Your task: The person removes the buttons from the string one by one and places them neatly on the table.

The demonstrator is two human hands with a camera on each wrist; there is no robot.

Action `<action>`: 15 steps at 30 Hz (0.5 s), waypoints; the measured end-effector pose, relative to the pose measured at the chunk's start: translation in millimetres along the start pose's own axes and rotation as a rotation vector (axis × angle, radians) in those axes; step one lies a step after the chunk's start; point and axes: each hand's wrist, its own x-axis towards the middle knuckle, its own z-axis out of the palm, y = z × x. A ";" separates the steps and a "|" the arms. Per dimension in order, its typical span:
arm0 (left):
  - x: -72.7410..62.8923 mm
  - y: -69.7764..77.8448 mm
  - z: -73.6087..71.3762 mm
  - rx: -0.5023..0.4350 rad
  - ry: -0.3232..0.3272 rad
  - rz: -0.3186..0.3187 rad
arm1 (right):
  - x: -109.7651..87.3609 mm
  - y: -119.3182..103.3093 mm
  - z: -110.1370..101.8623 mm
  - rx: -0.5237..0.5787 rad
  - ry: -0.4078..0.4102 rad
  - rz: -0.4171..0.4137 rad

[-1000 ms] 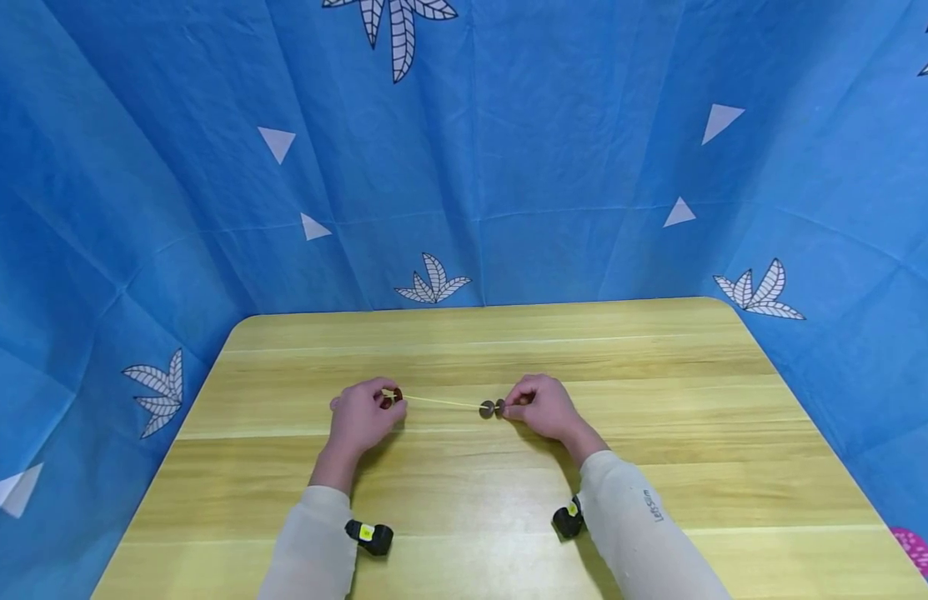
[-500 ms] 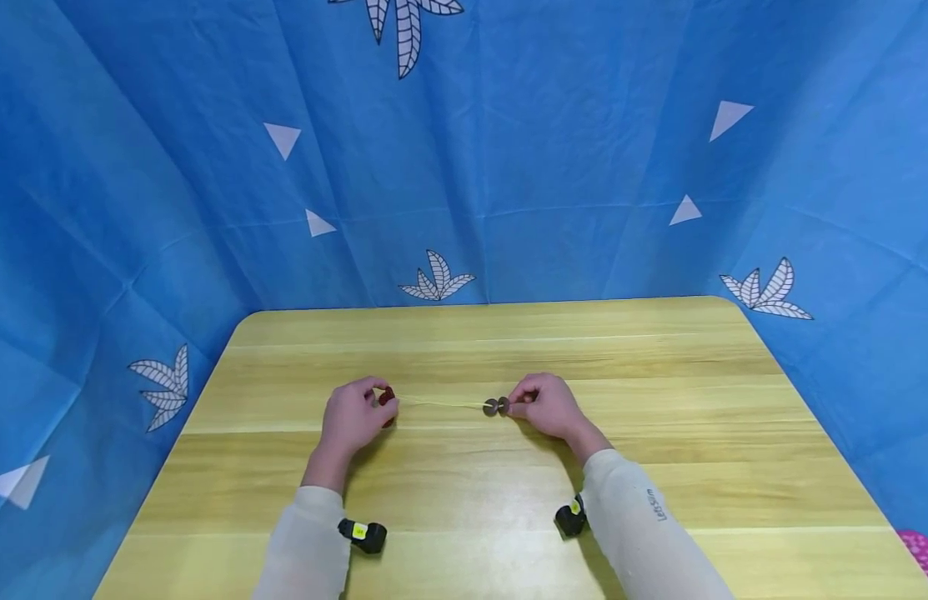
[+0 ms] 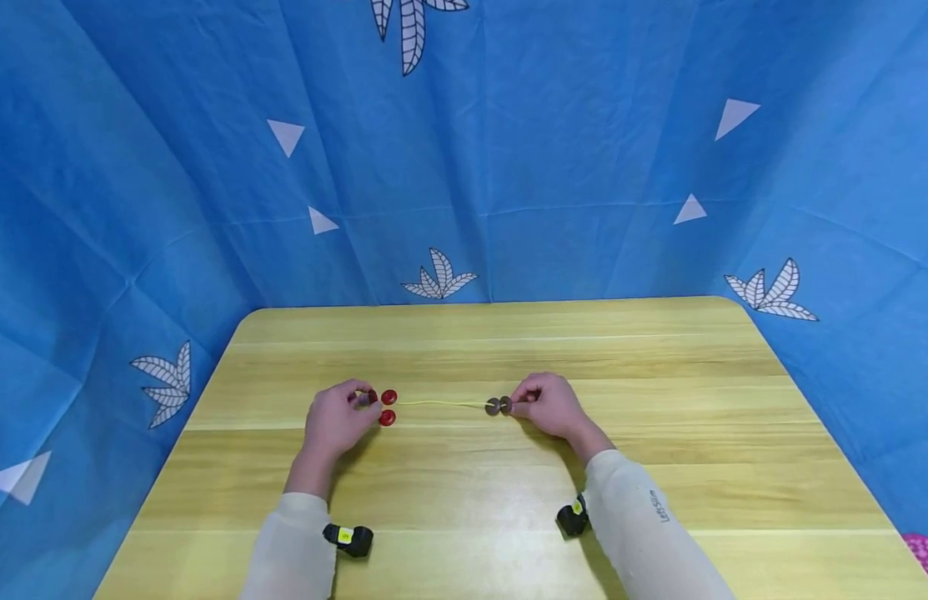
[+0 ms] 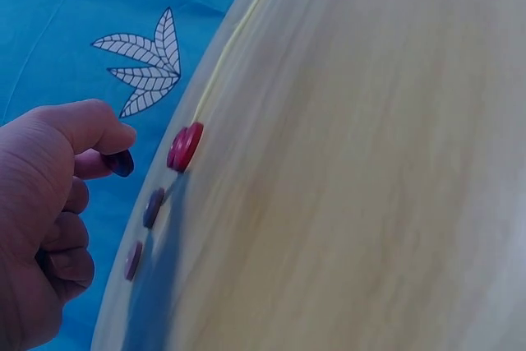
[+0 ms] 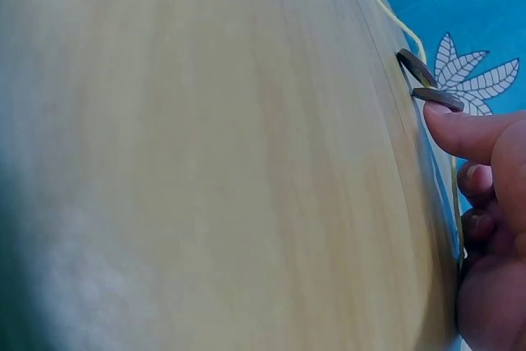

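Note:
A thin yellow string [image 3: 441, 403] runs across the table between the hands. At its left end lie two red buttons [image 3: 388, 417]. My left hand [image 3: 338, 423], just left of them, pinches a dark button [image 4: 121, 163] between thumb and index finger, apart from the red pair. Two more buttons [image 4: 153, 208] rest on the tabletop near that hand in the left wrist view. Two dark brown buttons [image 3: 493, 407] are threaded near the string's right part. My right hand [image 3: 549, 408] pinches the right-hand one [image 5: 438, 99] at its edge; its far fingers are partly hidden.
The wooden table [image 3: 464, 350] has rounded back corners, and a blue patterned curtain [image 3: 464, 167] hangs close behind and beside it. A black wrist camera [image 3: 354, 542] is strapped on the left sleeve, another wrist camera [image 3: 572, 518] on the right.
My left hand has moved left, away from the string's end, and the two red buttons it was handling now lie uncovered. The right hand stays nearly still at the brown buttons.

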 end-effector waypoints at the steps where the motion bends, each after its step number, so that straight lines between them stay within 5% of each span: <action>1: -0.7 -1.3 -0.7 0.006 0.002 0.000 | -0.1 -0.5 -0.3 0.002 0.000 0.000; 15: -11.6 -17.8 -4.2 0.024 0.012 0.020 | 1.1 1.5 1.2 0.011 0.004 -0.004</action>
